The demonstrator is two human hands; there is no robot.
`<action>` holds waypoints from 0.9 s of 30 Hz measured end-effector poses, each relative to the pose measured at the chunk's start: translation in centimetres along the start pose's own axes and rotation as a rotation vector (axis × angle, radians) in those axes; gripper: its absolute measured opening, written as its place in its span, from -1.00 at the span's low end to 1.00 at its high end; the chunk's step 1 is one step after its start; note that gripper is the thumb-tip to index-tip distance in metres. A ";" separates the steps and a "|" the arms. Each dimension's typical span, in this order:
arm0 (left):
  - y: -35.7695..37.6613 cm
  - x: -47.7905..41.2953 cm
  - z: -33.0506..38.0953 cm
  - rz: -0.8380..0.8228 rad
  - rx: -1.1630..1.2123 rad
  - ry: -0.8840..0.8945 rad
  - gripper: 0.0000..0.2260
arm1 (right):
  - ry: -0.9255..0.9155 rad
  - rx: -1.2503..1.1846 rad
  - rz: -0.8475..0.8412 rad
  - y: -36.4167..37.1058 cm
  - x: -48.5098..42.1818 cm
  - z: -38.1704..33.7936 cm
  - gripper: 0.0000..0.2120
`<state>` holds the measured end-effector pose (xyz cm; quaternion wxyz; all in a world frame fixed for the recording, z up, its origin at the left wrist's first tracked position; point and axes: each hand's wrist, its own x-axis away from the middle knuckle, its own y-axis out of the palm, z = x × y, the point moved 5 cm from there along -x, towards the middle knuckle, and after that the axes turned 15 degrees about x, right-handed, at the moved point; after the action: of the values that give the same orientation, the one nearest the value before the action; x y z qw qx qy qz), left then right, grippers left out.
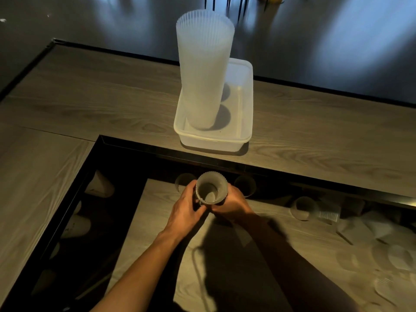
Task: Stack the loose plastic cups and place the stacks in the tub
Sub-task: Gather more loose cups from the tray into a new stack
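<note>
A short stack of translucent plastic cups [211,188] stands upright over the lower wooden surface, mouth toward me. My left hand [185,208] grips its left side and my right hand [233,204] grips its right side, fingers curled round it. On the upper counter sits a clear rectangular tub [244,122]. A tall stack of cups [203,70] stands inside the tub at its left end, leaning slightly. Loose cups lie on the lower surface: one behind my left hand [183,181], one behind my right hand [245,184], one further right [304,208].
More cups [400,257] and a small printed label [327,216] lie in shadow at the right. A black raised frame [225,163] separates the lower surface from the L-shaped wooden counter [90,97]. Cup reflections [100,185] show in the dark left panel.
</note>
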<state>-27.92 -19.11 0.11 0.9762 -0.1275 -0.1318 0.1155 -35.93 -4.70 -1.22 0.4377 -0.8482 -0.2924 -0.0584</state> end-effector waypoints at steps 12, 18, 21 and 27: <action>1.2 1.8 -2.5 -0.091 -0.107 -0.055 -0.21 | -0.066 -0.020 -0.015 2.8 2.8 1.2 -0.18; 0.5 2.7 -3.1 -0.049 -0.109 -0.035 -0.24 | -0.079 -0.097 -0.031 4.2 3.2 0.4 -0.26; -0.6 3.5 -2.5 -0.006 -0.105 0.011 -0.33 | -0.141 -0.045 0.032 3.4 4.0 -0.7 -0.40; -3.6 4.0 -0.7 0.104 -0.119 0.087 -0.35 | -0.187 0.012 0.076 2.8 3.1 -3.6 -0.33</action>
<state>-23.27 -21.57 1.35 0.9644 -0.1971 -0.0891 0.1523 -31.31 -7.36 0.07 0.4154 -0.8578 -0.3000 0.0395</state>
